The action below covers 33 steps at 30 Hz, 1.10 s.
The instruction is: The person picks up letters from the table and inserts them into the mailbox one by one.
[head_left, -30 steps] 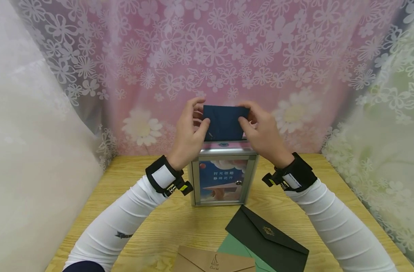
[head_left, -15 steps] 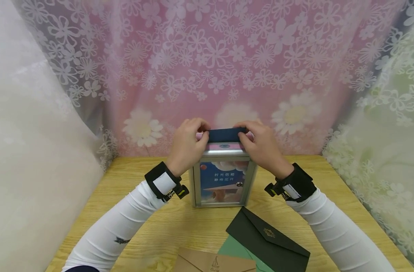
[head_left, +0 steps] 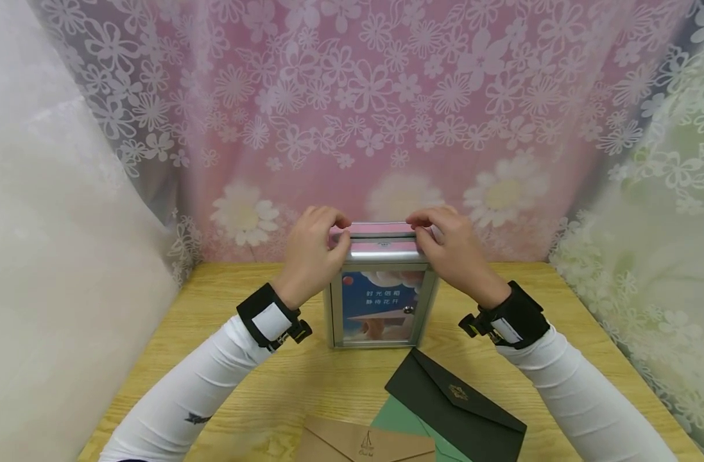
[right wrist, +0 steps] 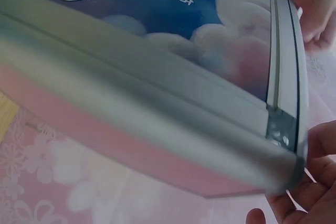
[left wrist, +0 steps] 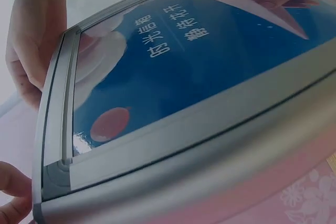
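A letter box [head_left: 380, 301] with silver edges, a pink top and a locked-door front stands upright on the table. A dark slot [head_left: 382, 235] runs across its top; no blue envelope shows now. At the top left corner my left hand [head_left: 316, 253] hovers with bent fingers and nothing between them. My right hand [head_left: 454, 251] is likewise at the top right corner, thumb and fingers apart. In the left wrist view, left-hand fingertips [left wrist: 13, 192] show beside the box's corner. The right wrist view has right-hand fingers [right wrist: 315, 182] around the opposite corner.
In front of the box on the wooden table [head_left: 248, 378] lie a dark green envelope [head_left: 455, 401], a light green envelope [head_left: 400, 410] partly under it, and a brown envelope [head_left: 366, 443] with a ship print. A floral pink curtain [head_left: 352, 96] hangs behind.
The blue envelope, pinched by both hands above the slot, has gone down into the letter box and out of sight. Both hands came down to the box top and moved slightly apart.
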{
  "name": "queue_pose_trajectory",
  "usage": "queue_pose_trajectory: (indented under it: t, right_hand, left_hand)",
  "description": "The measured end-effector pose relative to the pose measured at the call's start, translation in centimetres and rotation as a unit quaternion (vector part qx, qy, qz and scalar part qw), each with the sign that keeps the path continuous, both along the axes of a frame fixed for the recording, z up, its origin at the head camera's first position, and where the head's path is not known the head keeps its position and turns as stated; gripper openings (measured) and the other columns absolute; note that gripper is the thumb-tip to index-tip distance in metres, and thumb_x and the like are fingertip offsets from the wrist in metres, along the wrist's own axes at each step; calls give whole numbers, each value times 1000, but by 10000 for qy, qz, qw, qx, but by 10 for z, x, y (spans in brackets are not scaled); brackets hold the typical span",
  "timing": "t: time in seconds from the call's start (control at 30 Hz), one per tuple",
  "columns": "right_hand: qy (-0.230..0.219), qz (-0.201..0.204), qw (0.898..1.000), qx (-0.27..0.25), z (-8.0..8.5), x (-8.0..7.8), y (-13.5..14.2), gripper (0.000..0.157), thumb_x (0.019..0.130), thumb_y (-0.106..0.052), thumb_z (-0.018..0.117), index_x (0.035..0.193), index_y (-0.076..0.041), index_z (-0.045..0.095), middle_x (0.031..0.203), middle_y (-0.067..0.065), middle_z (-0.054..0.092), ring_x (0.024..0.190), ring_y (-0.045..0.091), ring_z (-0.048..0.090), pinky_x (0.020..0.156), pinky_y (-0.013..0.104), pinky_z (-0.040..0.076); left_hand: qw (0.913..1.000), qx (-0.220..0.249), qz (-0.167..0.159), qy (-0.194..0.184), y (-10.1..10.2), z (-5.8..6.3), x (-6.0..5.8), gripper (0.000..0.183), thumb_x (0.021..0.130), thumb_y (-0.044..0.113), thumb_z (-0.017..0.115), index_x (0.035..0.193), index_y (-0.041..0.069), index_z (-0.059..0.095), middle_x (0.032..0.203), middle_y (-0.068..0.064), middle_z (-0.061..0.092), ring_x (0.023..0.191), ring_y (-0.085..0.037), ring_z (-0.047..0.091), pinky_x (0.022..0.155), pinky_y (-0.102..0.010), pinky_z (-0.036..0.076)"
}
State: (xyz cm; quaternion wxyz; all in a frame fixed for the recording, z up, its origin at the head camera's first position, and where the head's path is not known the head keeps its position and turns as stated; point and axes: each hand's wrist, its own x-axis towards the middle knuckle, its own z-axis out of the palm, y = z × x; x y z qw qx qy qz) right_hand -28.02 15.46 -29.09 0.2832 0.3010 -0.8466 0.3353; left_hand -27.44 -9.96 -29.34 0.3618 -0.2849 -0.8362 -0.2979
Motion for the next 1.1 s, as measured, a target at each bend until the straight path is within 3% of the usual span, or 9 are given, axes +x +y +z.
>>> queue_pose_trajectory:
  t: [0.17,0.27,0.4,0.5,0.57,0.67,0.87,1.0,1.1]
  right_hand:
    - [-21,-32,9999,-122,-4,8,16,18,93,-10,58,108,-5,66,105,7,63,99,20,47,84,49,41]
    - [-62,-50,9999,-143,-8,16,27,21,94,-12,59,112,-3,64,108,9,61,101,21,48,86,48,41]
    - [-263,-197,9995,-13,-16,27,42,27,98,-22,55,119,-8,61,116,8,58,107,21,46,88,47,40]
    - [-408,-404,9982,153,-23,35,54,31,98,-27,53,123,-9,58,122,9,55,110,24,45,85,50,41]
    - [-532,-555,9967,265,-29,40,61,34,99,-28,52,126,-8,56,123,12,54,111,26,44,84,52,41]
    - [-746,-709,9938,412,-36,46,70,37,99,-29,51,128,-5,54,125,16,52,111,31,44,86,56,39]
    - [-1197,-877,9867,658,-48,58,84,42,99,-34,49,130,-5,51,126,17,51,111,33,44,86,55,38]
    - [-1391,-921,9826,812,-57,64,90,44,99,-36,50,131,-6,51,127,18,51,111,33,44,86,57,39]
    - [-1558,-938,9794,881,-64,68,93,45,98,-37,51,131,-7,51,129,18,49,111,33,43,85,58,38]
  left_hand:
    - [9996,-45,184,198,-20,-12,15,10,87,12,58,94,6,63,93,-5,59,84,-17,46,68,-37,44]
    - [9994,-87,304,103,-35,-21,25,13,87,13,60,96,6,63,94,-6,58,87,-18,49,69,-37,47]
    - [9963,-442,552,-494,-56,-36,40,14,87,20,61,96,9,61,92,-4,57,84,-17,49,69,-38,47]
    - [9862,-953,744,-1133,-67,-52,49,16,89,28,61,94,13,61,88,0,58,76,-14,49,61,-35,46]
    - [9757,-1327,762,-1569,-71,-65,55,19,88,32,62,93,14,62,86,1,60,69,-12,49,56,-33,46]
    - [9532,-1979,670,-2186,-71,-87,64,27,87,40,63,96,15,65,88,2,62,69,-10,52,56,-31,47]
    - [8922,-3004,-151,-3369,-53,-126,83,72,73,62,69,121,9,62,108,-6,60,94,-22,55,71,-40,53]
    - [8578,-3554,-679,-3649,-42,-145,95,100,58,75,70,133,11,53,122,-8,54,106,-25,49,80,-47,51]
    - [8462,-3805,-905,-3619,-34,-159,104,108,52,79,69,137,15,49,130,-7,49,114,-24,43,82,-49,49]
